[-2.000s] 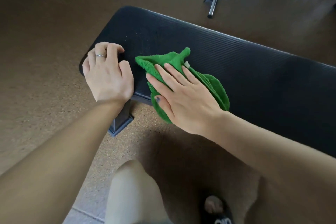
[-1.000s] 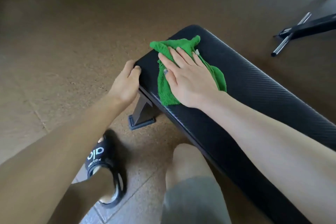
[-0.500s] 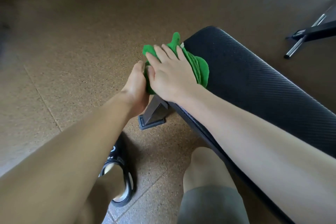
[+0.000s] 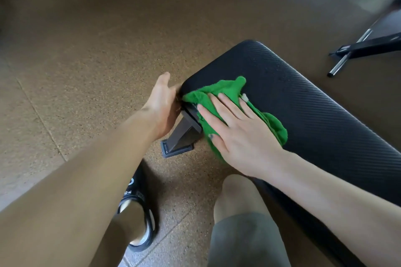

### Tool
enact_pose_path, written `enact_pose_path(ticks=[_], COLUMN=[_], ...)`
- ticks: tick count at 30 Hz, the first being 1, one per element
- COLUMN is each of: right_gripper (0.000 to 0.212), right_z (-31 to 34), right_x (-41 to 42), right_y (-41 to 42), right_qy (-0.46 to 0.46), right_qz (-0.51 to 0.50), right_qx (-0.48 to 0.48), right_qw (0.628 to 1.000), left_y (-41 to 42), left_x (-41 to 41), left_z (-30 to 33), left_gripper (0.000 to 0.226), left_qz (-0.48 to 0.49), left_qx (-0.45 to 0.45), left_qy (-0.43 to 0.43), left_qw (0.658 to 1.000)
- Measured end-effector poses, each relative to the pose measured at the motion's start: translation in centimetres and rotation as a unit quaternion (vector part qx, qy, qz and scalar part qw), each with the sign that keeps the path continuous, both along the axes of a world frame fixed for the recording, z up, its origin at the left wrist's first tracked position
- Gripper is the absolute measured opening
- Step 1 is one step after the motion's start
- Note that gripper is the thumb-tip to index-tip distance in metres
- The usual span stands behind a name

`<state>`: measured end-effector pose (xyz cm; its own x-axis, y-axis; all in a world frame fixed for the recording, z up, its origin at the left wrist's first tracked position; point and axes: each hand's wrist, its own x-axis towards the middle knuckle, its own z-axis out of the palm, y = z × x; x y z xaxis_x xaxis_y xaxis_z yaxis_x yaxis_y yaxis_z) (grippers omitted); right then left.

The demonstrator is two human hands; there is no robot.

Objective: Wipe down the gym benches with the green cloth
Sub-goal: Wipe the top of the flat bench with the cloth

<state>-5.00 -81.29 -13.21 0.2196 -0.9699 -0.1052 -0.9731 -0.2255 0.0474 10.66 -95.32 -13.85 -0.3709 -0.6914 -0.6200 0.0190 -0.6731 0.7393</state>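
A black padded gym bench [image 4: 308, 102] runs from the centre to the lower right. The crumpled green cloth [image 4: 225, 91] lies on the bench's near corner and hangs a little over its front edge. My right hand [image 4: 236, 132] presses flat on the cloth with straight, spread fingers. My left hand [image 4: 163, 102] rests against the end of the bench pad, thumb up; its fingers are hidden behind the pad's edge.
The bench's grey metal leg and foot [image 4: 180, 138] stand on the brown speckled floor [image 4: 86, 50] below the cloth. My knee [image 4: 236, 197] and a black sandal [image 4: 138, 208] are in front. Another black frame with a chrome bar [image 4: 345, 58] lies at the right.
My right hand has slid the cloth back from the bench's end corner onto the pad's near edge. My left hand has stayed at the bench end.
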Motion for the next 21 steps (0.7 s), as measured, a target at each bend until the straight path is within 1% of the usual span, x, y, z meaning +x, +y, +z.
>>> enact_pose_path(ticks=[2, 4, 7, 9, 11, 13, 15, 18, 20, 21], right_gripper=[0.061, 0.058, 0.056, 0.056, 0.058, 0.06, 0.059, 0.056, 0.055, 0.055], right_z=[-0.3, -0.2, 0.1, 0.1, 0.2, 0.4, 0.3, 0.2, 0.3, 0.4], right_x=[0.7, 1.5, 2.7, 2.9, 2.4, 1.4, 0.4, -0.6, -1.7, -2.4], right_y=[-4.3, -8.8, -12.4, -9.9, -4.2, 1.2, 2.7, -1.9, -6.9, -9.3], right_qy=[-0.028, -0.048, -0.068, -0.083, -0.079, -0.058, -0.052, -0.088, -0.107, -0.107], right_qz=[0.008, -0.005, -0.043, -0.056, -0.048, -0.035, -0.031, -0.053, -0.095, -0.121], right_qx=[-0.001, 0.012, 0.015, -0.002, -0.025, -0.018, -0.006, 0.001, 0.006, 0.011], right_qw=[1.0, 0.999, 0.997, 0.995, 0.995, 0.998, 0.998, 0.995, 0.99, 0.987], left_y=[-0.3, -0.8, -1.1, -1.4, -1.4, -1.3, -1.3, -0.9, -0.5, -0.3], left_x=[0.0, -0.3, -0.4, -0.7, -1.2, -1.9, -2.6, -3.5, -4.3, -4.9], left_z=[-0.3, -0.5, 0.3, 0.7, 1.6, 2.2, 2.1, 2.0, 1.6, 1.3], left_gripper=[0.065, 0.062, 0.071, 0.074, 0.067, 0.064, 0.062, 0.063, 0.07, 0.069], left_qz=[0.011, 0.03, 0.058, 0.082, 0.099, 0.104, 0.102, 0.091, 0.09, 0.106], left_qx=[-0.002, -0.011, 0.015, 0.012, -0.014, -0.035, -0.059, -0.091, -0.095, -0.096], left_qy=[-0.003, 0.006, 0.019, 0.002, -0.03, -0.059, -0.086, -0.127, -0.175, -0.2], left_qw=[1.0, 0.999, 0.998, 0.997, 0.994, 0.992, 0.989, 0.983, 0.976, 0.969])
